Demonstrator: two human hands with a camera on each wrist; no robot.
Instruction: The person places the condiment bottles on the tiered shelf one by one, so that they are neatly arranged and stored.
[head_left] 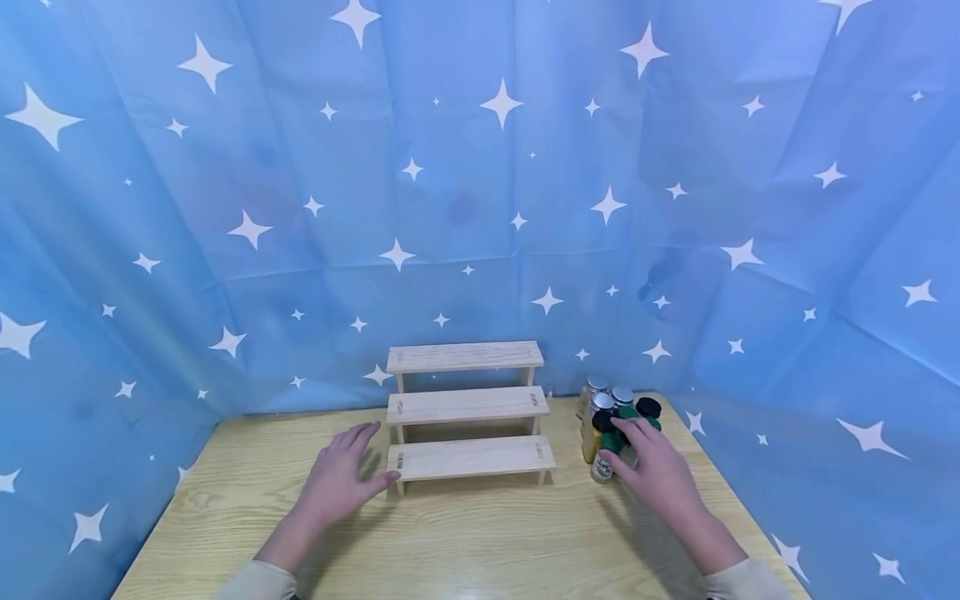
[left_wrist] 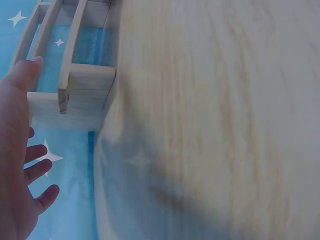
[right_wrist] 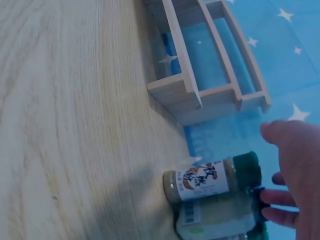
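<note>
A three-step wooden shelf rack (head_left: 471,458) stands at the back of the table. My left hand (head_left: 341,471) is held beside its left end, fingers spread and holding nothing; whether the thumb touches the lowest step I cannot tell. On the right, a cluster of several spice jars (head_left: 588,442) stands upright, with green, black and silvery lids. Above the front jars hovers my right hand (head_left: 660,473), its fingers loosely extended over the lids. In the right wrist view, one spice jar (right_wrist: 202,181) has a green lid and a white label with dark characters.
The light wood-grain table (head_left: 480,542) extends in front of the rack and jars. A blue curtain (head_left: 465,208) with white stars hangs behind the table and along both sides, close to the rack's back.
</note>
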